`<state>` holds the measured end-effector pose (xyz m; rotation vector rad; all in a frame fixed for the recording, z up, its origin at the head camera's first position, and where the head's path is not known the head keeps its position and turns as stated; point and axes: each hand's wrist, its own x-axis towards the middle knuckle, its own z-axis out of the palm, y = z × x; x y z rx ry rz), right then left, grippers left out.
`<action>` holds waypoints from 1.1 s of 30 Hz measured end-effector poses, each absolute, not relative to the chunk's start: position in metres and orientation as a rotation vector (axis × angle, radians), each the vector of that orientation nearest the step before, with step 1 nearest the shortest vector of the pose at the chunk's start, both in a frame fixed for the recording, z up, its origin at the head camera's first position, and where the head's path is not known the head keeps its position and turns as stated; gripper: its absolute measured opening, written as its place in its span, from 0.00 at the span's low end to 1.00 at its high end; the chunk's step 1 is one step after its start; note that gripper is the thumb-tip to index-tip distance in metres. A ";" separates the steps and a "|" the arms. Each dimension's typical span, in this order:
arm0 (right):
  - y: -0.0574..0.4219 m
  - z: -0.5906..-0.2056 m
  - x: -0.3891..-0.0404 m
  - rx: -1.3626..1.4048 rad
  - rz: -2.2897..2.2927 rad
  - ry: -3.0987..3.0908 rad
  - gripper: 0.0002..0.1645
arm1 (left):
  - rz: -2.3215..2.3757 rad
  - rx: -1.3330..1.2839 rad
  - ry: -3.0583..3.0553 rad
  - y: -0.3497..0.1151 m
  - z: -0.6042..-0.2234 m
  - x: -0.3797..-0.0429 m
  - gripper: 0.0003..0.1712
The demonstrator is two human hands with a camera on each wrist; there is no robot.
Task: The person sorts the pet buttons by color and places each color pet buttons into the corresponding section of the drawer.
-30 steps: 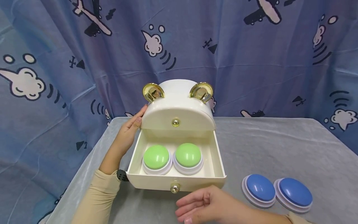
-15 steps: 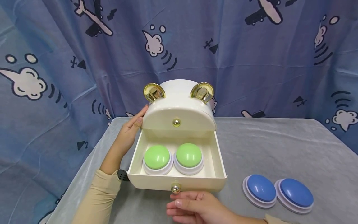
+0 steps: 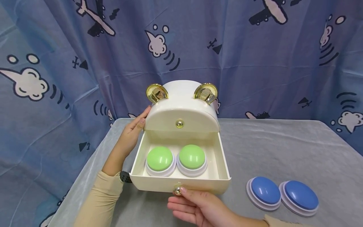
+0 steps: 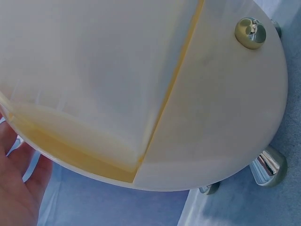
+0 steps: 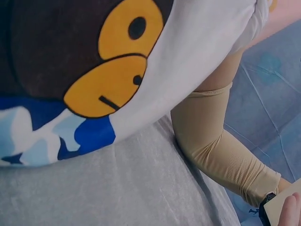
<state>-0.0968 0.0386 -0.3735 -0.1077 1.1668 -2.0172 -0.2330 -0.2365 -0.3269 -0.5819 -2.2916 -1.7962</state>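
A white rounded drawer box with gold ears and a gold upper knob stands mid-table in the head view. Its lower drawer is pulled out. Inside sit two green push buttons on white bases, side by side. My left hand rests along the box's left side, fingers extended; in the left wrist view part of that hand shows beside the box. My right hand pinches the drawer's gold knob between thumb and forefinger, its other fingers stretched out below.
Two blue push buttons on white bases lie on the grey table cover at the right. A blue patterned curtain hangs behind the table. The right wrist view mostly shows a printed shirt and a beige sleeve.
My right hand has moved left and up to the drawer knob, and its thumb has come onto it. The left hand, drawer and buttons have stayed in place.
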 end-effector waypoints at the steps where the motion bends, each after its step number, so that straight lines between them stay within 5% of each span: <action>1: 0.039 -0.373 -0.097 -0.109 -2.017 1.165 0.15 | -1.797 -0.583 -2.290 -0.237 -0.327 -0.233 0.28; 33: 0.034 -0.348 -0.127 -0.075 -2.094 1.264 0.19 | -1.793 -0.594 -2.319 -0.240 -0.325 -0.232 0.29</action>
